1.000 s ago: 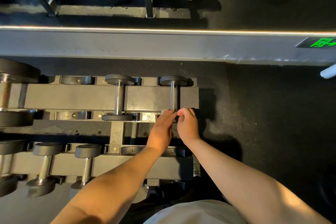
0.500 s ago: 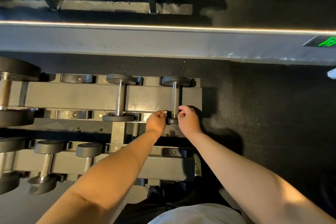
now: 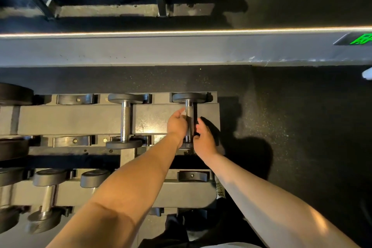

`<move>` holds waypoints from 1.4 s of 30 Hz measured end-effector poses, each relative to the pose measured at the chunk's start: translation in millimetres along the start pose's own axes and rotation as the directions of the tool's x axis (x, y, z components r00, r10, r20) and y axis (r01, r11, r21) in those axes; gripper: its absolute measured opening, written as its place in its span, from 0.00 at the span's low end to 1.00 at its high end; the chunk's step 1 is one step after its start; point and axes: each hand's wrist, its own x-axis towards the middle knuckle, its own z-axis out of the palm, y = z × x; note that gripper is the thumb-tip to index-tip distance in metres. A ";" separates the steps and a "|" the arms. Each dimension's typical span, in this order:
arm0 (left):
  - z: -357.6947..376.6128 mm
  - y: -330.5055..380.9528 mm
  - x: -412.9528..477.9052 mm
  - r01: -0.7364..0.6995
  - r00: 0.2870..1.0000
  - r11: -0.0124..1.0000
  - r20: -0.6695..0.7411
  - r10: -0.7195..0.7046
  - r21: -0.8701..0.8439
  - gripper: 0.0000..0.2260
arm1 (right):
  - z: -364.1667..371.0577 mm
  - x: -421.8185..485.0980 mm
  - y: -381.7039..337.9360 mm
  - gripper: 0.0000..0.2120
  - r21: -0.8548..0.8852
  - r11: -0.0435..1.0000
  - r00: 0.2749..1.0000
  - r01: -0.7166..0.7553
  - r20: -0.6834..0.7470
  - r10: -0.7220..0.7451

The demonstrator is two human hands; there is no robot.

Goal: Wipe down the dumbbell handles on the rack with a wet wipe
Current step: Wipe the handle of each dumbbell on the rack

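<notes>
Left grip (image 3: 177, 125) curled round knurled steel handle (image 3: 189, 109) of rightmost black dumbbell (image 3: 189, 97) on grey metal rack (image 3: 80, 119), prob. rubbing hidden wipe; right grip (image 3: 204, 140) steadying beside, can't tell if pinching.

This was a gym. A tiered rack (image 3: 80, 119) of dumbbells (image 3: 125, 119) filled the left and centre, standing on dark speckled rubber floor (image 3: 281, 127).

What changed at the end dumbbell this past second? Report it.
The left hand slid up the end dumbbell's handle toward the far head. The right hand stayed beside the handle's near end; the other dumbbells and rack did not move.
</notes>
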 end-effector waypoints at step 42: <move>-9.9 -26.9 -42.9 -0.206 0.979 0.831 0.113 0.172 0.516 0.32 | -1.3 42.9 -29.8 0.15 -0.087 0.969 0.970 -0.233 0.056 0.239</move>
